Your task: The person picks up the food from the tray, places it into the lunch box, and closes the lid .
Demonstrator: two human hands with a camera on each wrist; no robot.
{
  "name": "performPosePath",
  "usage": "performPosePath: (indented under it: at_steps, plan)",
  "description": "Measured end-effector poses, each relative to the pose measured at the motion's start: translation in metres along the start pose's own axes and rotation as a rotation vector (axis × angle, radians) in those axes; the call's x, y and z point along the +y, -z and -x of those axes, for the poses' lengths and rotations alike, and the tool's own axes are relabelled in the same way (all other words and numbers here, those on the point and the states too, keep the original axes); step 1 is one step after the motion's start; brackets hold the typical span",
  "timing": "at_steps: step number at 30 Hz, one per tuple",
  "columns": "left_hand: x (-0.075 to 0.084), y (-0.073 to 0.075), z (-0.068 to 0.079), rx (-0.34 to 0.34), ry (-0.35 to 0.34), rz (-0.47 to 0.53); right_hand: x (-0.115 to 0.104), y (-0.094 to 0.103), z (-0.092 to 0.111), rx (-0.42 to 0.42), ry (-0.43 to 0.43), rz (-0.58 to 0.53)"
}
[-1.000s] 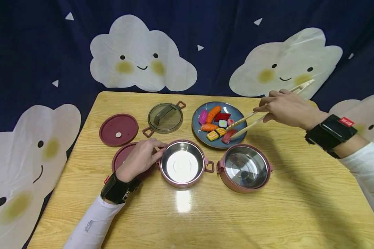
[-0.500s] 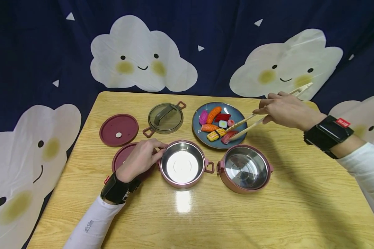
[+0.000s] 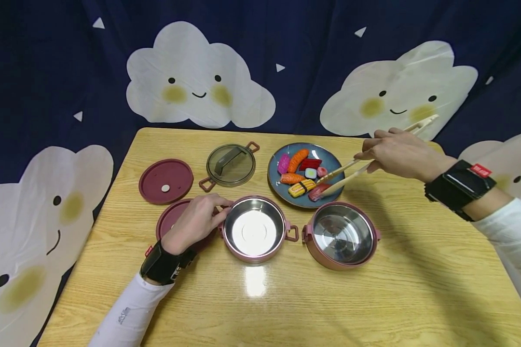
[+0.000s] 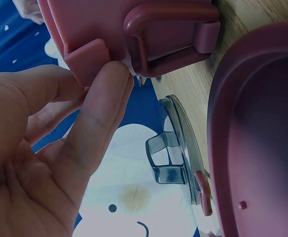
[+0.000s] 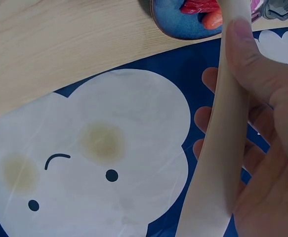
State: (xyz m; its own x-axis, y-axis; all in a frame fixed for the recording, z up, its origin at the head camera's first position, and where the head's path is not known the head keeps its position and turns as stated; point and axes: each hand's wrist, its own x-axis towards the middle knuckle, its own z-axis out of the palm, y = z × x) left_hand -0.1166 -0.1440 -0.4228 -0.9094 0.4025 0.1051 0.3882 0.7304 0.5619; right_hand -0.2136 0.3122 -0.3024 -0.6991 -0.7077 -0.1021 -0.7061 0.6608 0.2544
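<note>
My left hand (image 3: pixel 197 219) pinches the left side of a pink steel-lined pot (image 3: pixel 253 259). In the left wrist view, its fingers are at a tab on the pot's wall (image 4: pixel 92 24), beside a looped handle. My right hand (image 3: pixel 397 152) grips pale wooden tongs (image 3: pixel 344 181), with the thumb along one arm of the tongs (image 5: pixel 227 113) in the right wrist view. The tongs' tips reach over a blue plate (image 3: pixel 332 164), at either side of a red nigiri (image 3: pixel 316 193). A yellow nigiri (image 3: pixel 301 188) lies right beside it, with several other toy sushi pieces behind.
A second pink pot (image 3: pixel 330 261) stands in front of the plate, right of the held one. Farther left lie a glass lid (image 3: pixel 240 171) with two loop handles and a burgundy lid (image 3: pixel 171 178). Another burgundy lid (image 3: pixel 170 217) is partly hidden under my left hand.
</note>
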Motion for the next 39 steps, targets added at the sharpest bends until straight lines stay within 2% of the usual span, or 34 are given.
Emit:
performPosePath:
  at_steps: [14, 33, 39]
  plan:
    - [0.001, 0.000, 0.001, 0.000, -0.003, 0.004, -0.002, -0.005, 0.000, -0.012, 0.014, -0.010]
    - [0.001, 0.000, 0.000, -0.003, -0.015, 0.001, 0.003, -0.018, 0.012, 0.081, 0.038, 0.007]
    - [0.000, 0.001, 0.000, -0.003, -0.013, 0.000, 0.004, -0.020, 0.016, 0.169, 0.082, 0.008]
